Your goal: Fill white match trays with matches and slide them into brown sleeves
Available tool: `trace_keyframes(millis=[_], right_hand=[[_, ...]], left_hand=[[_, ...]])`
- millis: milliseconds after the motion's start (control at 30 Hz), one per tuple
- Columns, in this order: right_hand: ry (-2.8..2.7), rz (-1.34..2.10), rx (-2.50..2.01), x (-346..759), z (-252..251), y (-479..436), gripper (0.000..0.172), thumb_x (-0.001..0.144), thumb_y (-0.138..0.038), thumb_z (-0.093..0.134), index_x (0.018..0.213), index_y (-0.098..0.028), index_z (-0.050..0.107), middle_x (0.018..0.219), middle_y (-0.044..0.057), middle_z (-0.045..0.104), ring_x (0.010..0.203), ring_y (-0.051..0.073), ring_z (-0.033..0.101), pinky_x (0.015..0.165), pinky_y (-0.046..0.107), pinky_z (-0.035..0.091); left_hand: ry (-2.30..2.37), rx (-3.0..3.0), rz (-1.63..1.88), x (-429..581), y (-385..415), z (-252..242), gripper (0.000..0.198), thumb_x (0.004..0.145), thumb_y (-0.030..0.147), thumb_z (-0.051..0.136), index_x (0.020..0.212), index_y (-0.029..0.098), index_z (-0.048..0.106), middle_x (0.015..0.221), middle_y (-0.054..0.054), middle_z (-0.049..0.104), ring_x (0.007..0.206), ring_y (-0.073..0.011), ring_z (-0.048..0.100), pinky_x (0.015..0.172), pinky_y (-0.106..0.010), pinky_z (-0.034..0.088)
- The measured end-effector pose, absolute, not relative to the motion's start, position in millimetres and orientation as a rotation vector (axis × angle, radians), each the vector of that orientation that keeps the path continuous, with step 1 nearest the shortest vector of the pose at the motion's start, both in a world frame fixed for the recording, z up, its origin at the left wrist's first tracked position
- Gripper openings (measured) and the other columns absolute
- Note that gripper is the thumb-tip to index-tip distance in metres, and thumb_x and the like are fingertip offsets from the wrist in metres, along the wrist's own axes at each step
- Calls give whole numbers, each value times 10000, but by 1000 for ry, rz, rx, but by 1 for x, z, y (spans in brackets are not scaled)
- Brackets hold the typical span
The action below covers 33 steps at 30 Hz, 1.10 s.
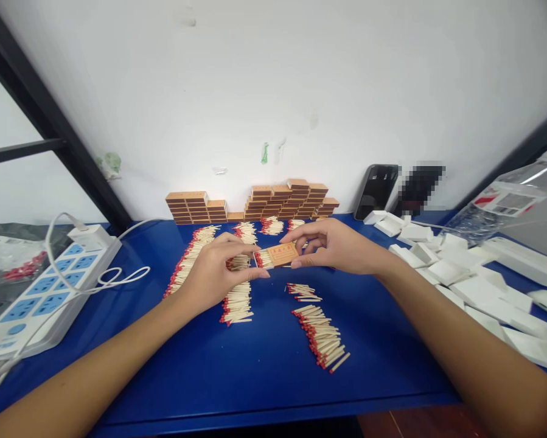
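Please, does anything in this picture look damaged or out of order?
Yes, slightly: the wall carries a ragged green mark, perhaps residue or damage; I cannot tell which. Also, the white trays lie jumbled at the picture's right, unlike the neatly stacked matchboxes.

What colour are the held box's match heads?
The match heads are red, best in head view.

The table (pixel 264 380) is deep blue. The matches (pixel 321 336) are pale cream with red heads. The matchbox (pixel 285 253) is orange-tan and carries red printed characters. The stacked boxes (pixel 191 208) are orange-brown with dark stripes. The small trays (pixel 480 286) are plain white. The power strip (pixel 93 271) is white, with light-blue socket panels (pixel 20 309).
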State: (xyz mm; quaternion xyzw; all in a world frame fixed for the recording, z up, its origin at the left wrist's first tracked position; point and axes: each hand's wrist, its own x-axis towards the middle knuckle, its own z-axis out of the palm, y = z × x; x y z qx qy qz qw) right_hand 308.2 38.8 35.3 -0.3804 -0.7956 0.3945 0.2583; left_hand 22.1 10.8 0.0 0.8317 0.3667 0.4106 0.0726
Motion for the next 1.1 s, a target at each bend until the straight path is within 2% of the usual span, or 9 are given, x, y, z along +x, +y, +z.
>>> trace_keyframes(millis=[167, 300, 467, 567, 700, 867, 1033, 1100], right_hand=[[-2114, 1144, -1011, 298, 35, 31, 536, 708, -475, 916, 1167, -228, 791, 853, 18, 731, 781, 173, 667, 693, 313, 547], [-2099, 1310, -904, 291, 32, 26, 505, 710, -423, 928, 1162, -235, 803, 899, 20, 769, 816, 169, 688, 767, 322, 571], [-2089, 1474, -859, 285, 35, 16, 464, 746, -341, 911, 1191, -259, 807, 966, 27, 797, 844, 177, 720, 761, 315, 583], [-2092, 1538, -814, 284, 38, 12, 460, 762, -309, 899, 1211, -269, 806, 995, 26, 805, 839, 169, 723, 781, 317, 590], [-2103, 1522, -813, 284, 38, 13, 471, 751, -346, 905, 1204, -269, 807, 1083, 41, 803, 860, 176, 722, 800, 334, 595], [-2057, 1299, -965, 283, 30, 20, 532, 748, -425, 895, 1217, -207, 766, 892, 27, 755, 823, 192, 702, 790, 363, 587], [-2225, 908, -1019, 269, 20, 24, 448, 814, -470, 837, 1163, -206, 740, 817, 10, 690, 727, 171, 626, 645, 316, 492], [-2326, 662, -1005, 261, 22, 31, 384, 854, -455, 800, 1147, -215, 734, 825, 15, 683, 717, 171, 602, 637, 313, 454]], left_hand=[[1033, 2466, 1257, 25, 8, 0, 473, 690, 455, 940, 1087, 235, 803, 919, -29, 732, 866, -190, 668, 780, -325, 545], [947, 2456, 1242, 26, 5, 2, 601, 596, 476, 977, 1111, 233, 787, 956, -29, 763, 893, -197, 667, 792, -324, 540], [838, 2434, 1176, 27, 0, 7, 788, 457, 533, 999, 1144, 230, 761, 1008, -39, 794, 916, -217, 667, 826, -348, 538], [778, 2427, 1157, 28, -3, 8, 858, 423, 599, 988, 1158, 225, 752, 1017, -54, 790, 901, -227, 667, 807, -359, 539], [801, 2443, 1159, 28, -3, 6, 840, 457, 641, 972, 1150, 222, 748, 1002, -60, 779, 895, -236, 658, 794, -368, 534], [1024, 2486, 1174, 24, 6, 3, 373, 734, 472, 930, 952, 210, 779, 880, -38, 745, 823, -200, 645, 732, -332, 500], [1059, 2513, 1088, 14, 17, 1, 349, 784, 420, 905, 1042, 214, 793, 875, -45, 727, 849, -203, 642, 744, -321, 513], [1084, 2544, 1114, 9, 22, 1, 335, 811, 427, 884, 1046, 209, 790, 901, -51, 729, 880, -210, 647, 774, -331, 523]])
